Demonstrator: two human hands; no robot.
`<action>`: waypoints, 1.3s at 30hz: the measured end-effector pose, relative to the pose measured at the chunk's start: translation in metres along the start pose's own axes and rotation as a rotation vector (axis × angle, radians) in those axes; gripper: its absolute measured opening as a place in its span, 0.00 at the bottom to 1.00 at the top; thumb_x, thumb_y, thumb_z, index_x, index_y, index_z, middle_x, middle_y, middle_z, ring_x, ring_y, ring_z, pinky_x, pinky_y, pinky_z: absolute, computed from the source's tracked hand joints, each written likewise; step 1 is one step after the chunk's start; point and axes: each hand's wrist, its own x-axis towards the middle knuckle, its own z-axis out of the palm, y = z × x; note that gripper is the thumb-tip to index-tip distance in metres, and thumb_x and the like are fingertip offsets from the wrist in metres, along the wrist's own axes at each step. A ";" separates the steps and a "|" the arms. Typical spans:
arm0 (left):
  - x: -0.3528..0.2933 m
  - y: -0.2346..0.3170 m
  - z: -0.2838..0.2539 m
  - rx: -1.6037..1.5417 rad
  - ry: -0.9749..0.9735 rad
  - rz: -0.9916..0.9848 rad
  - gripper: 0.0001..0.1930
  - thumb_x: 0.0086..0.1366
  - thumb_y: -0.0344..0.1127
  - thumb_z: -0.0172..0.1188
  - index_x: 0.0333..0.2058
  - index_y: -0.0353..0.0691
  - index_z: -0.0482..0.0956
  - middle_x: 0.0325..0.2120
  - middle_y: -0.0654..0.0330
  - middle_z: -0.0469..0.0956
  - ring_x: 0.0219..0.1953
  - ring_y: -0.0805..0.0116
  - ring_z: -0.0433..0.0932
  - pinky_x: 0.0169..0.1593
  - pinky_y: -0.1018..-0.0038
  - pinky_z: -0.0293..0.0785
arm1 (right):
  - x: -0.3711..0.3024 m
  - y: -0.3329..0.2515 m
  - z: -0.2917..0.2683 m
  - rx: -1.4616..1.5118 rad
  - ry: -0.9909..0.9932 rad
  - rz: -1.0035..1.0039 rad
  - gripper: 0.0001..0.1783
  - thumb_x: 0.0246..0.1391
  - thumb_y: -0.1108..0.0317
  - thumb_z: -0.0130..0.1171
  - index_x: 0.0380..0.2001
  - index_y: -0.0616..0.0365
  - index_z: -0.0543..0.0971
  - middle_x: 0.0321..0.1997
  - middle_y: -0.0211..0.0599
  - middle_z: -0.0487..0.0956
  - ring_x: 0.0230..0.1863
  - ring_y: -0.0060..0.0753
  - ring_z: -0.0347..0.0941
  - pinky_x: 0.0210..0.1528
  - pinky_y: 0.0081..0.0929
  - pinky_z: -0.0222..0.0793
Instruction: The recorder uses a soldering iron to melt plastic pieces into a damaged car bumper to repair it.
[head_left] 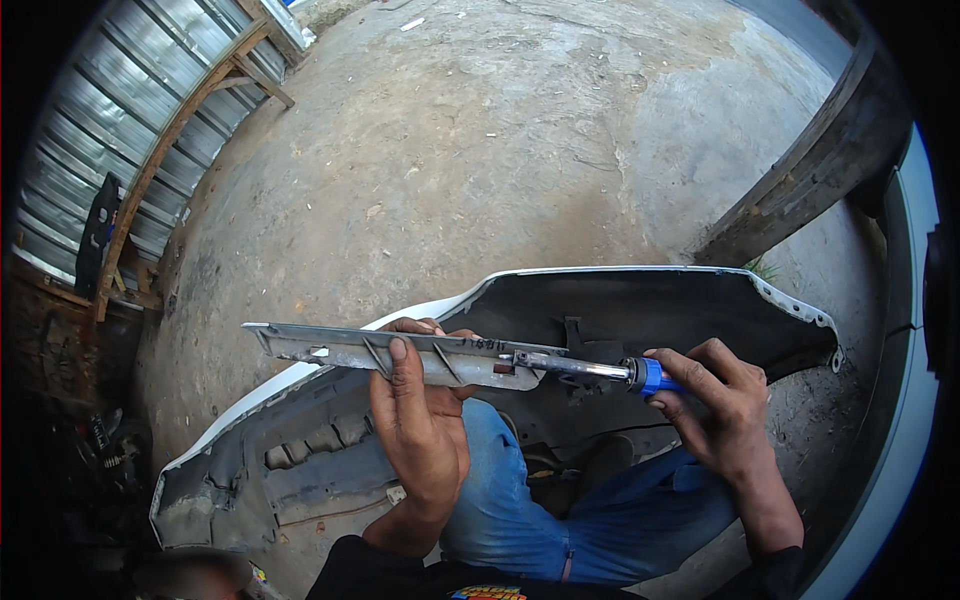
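Observation:
My left hand [425,435] grips a long, narrow grey plastic trim strip [465,362] from below, its thumb pressed against the near face. Short ribs cross that face, and the strip lies nearly level in front of me. In my right hand [728,412] is a soldering iron [590,368] with a blue handle and a shiny metal barrel, held by the fingertips. The iron points left, and its tip meets the strip close to the strip's right end. Under both hands, a large car bumper [640,305] rests with its dark inner side up and its white edge outward.
Jeans-clad legs [520,500] sit within the bumper's curve. A thick post [810,150] rises at the right, beside a pale curved panel [890,400]. Corrugated metal sheeting with a wooden frame [170,160] stands at the far left. The ground is rough concrete [430,150].

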 end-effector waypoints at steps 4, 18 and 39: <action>-0.001 -0.002 0.000 0.030 0.008 0.031 0.17 0.83 0.43 0.44 0.56 0.35 0.69 0.47 0.52 0.73 0.50 0.59 0.83 0.45 0.59 0.92 | 0.001 -0.001 0.000 0.004 -0.008 0.019 0.26 0.49 0.62 0.77 0.53 0.50 0.86 0.32 0.34 0.78 0.28 0.34 0.80 0.30 0.33 0.75; -0.002 -0.006 -0.002 0.102 0.000 0.081 0.18 0.84 0.44 0.43 0.56 0.35 0.69 0.47 0.52 0.74 0.50 0.59 0.83 0.44 0.54 0.92 | 0.001 -0.004 0.002 -0.019 -0.017 0.024 0.25 0.50 0.62 0.77 0.53 0.50 0.86 0.31 0.34 0.78 0.27 0.33 0.79 0.29 0.32 0.75; -0.002 -0.005 -0.003 0.079 0.043 0.037 0.16 0.83 0.44 0.47 0.56 0.37 0.69 0.46 0.54 0.75 0.48 0.64 0.83 0.43 0.63 0.90 | 0.000 -0.008 0.003 -0.042 -0.001 0.012 0.26 0.50 0.61 0.78 0.54 0.49 0.86 0.31 0.33 0.78 0.26 0.31 0.78 0.27 0.30 0.73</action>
